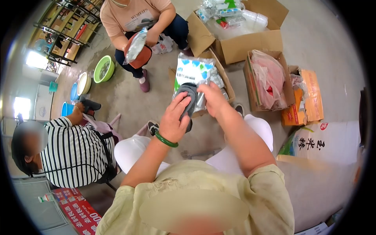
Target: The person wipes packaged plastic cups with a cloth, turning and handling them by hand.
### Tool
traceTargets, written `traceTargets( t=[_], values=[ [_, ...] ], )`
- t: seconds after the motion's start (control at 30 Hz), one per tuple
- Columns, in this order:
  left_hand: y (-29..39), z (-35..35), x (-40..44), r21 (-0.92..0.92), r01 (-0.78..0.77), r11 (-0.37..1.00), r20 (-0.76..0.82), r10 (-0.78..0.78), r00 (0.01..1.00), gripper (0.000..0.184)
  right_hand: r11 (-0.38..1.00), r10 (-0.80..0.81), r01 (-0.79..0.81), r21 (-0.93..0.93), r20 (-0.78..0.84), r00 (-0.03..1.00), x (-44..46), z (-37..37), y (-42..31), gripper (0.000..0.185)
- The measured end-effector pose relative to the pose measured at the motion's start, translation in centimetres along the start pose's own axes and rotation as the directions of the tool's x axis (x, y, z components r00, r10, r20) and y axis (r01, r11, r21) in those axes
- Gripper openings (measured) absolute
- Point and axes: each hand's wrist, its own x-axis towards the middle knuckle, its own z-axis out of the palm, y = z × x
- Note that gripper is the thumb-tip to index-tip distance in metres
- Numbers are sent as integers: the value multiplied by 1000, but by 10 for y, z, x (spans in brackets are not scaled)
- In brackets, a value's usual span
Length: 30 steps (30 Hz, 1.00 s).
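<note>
My left hand (pixel 177 120), with a green bangle at the wrist, has its fingers closed over a dark grey, soft-looking item with a black edge (pixel 189 92); its exact kind is not clear. Behind it stands a clear plastic bag printed in white, blue and green (pixel 194 70). The thumb and fingers of my right hand (pixel 213 98) pinch the bag's lower right side. Below both hands is an open cardboard box (pixel 224 75) holding silvery plastic packs. The grey item partly covers the bag's lower left.
Opposite crouches a person (pixel 137 19) holding a silvery pack and a reddish-brown item. A person in stripes (pixel 74 152) sits at left with something dark in hand. Cardboard boxes (pixel 250 47) stand at right. Basins (pixel 103 69) and a shelf rack (pixel 64 33) are at far left.
</note>
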Motion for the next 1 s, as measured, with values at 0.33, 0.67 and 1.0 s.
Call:
traceTargets(
  t=[0.33, 0.67, 1.0],
  values=[
    [-51, -22, -34, -557, 553, 619, 171, -566, 806, 28, 940, -127, 92, 328, 87, 988, 9, -13, -28, 39],
    [7, -7, 8, -865, 479, 149, 349, -507, 788, 31, 842, -163, 7, 539, 243, 956, 6, 6, -6, 44],
    [27, -8, -7, -566, 619, 545, 479, -393, 785, 37, 755, -91, 0, 656, 104, 990, 4, -20, -40, 41]
  ],
)
